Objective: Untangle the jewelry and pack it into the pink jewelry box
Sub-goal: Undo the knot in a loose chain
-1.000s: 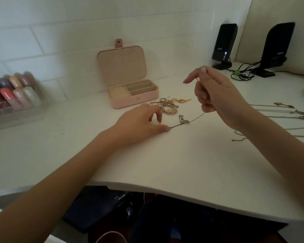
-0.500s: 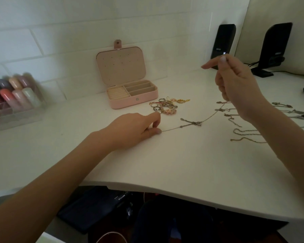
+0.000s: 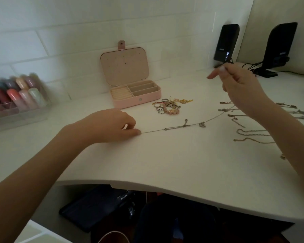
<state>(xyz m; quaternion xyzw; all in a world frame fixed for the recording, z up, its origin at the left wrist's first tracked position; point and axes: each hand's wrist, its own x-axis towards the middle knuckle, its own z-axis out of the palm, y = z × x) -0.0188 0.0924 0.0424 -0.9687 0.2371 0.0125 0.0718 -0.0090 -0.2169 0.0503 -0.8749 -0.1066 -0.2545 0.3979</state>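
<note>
Fingers of the left hand (image 3: pixel 112 125) are pinching one end of a silver chain (image 3: pixel 175 127) against the white desk (image 3: pixel 165 155); the right hand (image 3: pixel 239 86) is pinching the other end, raised. Pink jewelry box (image 3: pixel 135 100) is sitting open behind.

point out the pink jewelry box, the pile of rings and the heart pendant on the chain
pink jewelry box (image 3: pixel 137 102): head view, on its front wall beside the snap.
pile of rings (image 3: pixel 167 106): head view, on the middle of the cluster.
heart pendant (image 3: pixel 202 124): head view, on the charm itself.

Left hand (image 3: pixel 112 125) rests low with fingers curled, thumb and forefinger pinched together. Right hand (image 3: pixel 240 86) is raised, fingers curled, forefinger extended.
</note>
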